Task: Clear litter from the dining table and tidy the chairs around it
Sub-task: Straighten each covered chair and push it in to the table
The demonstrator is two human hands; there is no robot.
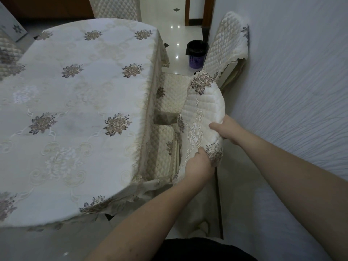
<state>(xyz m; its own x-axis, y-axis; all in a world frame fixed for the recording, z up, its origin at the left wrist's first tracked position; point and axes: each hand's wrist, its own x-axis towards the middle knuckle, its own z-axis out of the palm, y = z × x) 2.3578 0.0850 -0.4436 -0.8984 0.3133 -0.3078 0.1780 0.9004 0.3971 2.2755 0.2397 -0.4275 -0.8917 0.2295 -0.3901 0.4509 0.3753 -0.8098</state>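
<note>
The dining table (79, 102) fills the left of the view under a cream embroidered cloth with brown flower motifs. At its right side stands a chair (205, 108) with a quilted cream cover, its seat partly tucked under the table. My left hand (197, 166) grips the near lower corner of the chair's backrest cover. My right hand (226, 129) grips the backrest's right edge a little higher. A second covered chair (227, 44) stands further back against the wall.
A purple bin (196, 53) with a black liner stands on the glossy tiled floor (177, 34) beyond the table. A pale textured wall (291, 81) runs close along the right. More quilted chairs stand at the far end (114, 6) and far left (9, 53).
</note>
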